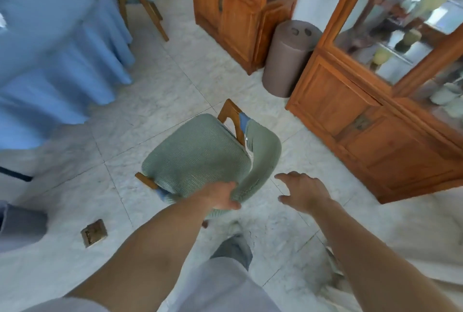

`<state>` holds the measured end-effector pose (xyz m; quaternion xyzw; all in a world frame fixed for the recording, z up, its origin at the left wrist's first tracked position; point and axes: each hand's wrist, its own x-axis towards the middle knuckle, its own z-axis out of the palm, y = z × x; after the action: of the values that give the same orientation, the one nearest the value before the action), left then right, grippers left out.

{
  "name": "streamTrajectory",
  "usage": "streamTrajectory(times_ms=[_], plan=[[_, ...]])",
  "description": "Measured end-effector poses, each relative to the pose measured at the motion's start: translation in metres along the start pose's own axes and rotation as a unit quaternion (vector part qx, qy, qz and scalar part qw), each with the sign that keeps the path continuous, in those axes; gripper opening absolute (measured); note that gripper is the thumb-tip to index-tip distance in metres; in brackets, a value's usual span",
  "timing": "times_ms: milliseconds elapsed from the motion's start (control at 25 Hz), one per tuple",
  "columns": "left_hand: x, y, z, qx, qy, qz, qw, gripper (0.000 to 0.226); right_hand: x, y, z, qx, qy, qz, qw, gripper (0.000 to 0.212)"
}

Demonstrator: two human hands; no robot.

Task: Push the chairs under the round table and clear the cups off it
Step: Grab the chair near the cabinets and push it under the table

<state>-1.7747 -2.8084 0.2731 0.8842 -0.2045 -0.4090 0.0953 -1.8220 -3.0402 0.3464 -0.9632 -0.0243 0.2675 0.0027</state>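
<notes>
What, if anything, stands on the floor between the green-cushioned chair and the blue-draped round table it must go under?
Nothing visible does. Only bare tiled floor lies between the green-cushioned chair, gripped at its backrest by the left hand, and the round table. The small brown floor box lies off that path.

Looks like a home dining room: round desk draped in a blue cloth, green-cushioned wooden chairs, glass-fronted wooden display cabinets holding ornaments, pale marble floor tiles
</notes>
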Motion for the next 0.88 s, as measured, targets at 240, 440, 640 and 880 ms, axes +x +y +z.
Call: streamTrajectory(times_ms=[240,440,640,880], plan=[[0.039,0.011,-0.009,-0.068,-0.064,-0.050,0.994,0.090,0.092,0.025,-0.041,-0.100,-0.051,-0.093,0.989,0.073],[0.042,0.015,-0.015,-0.094,-0.114,-0.098,0.984,0.085,0.145,0.010,-0.039,-0.206,-0.121,-0.215,0.947,0.088],[0.050,0.028,-0.007,-0.138,-0.111,-0.172,0.969,0.085,0.191,0.007,-0.028,-0.293,-0.192,-0.333,0.875,0.083],[0.052,0.060,0.023,-0.158,0.042,-0.282,0.946,0.063,0.213,0.018,-0.014,-0.295,-0.207,-0.447,0.819,0.049]])
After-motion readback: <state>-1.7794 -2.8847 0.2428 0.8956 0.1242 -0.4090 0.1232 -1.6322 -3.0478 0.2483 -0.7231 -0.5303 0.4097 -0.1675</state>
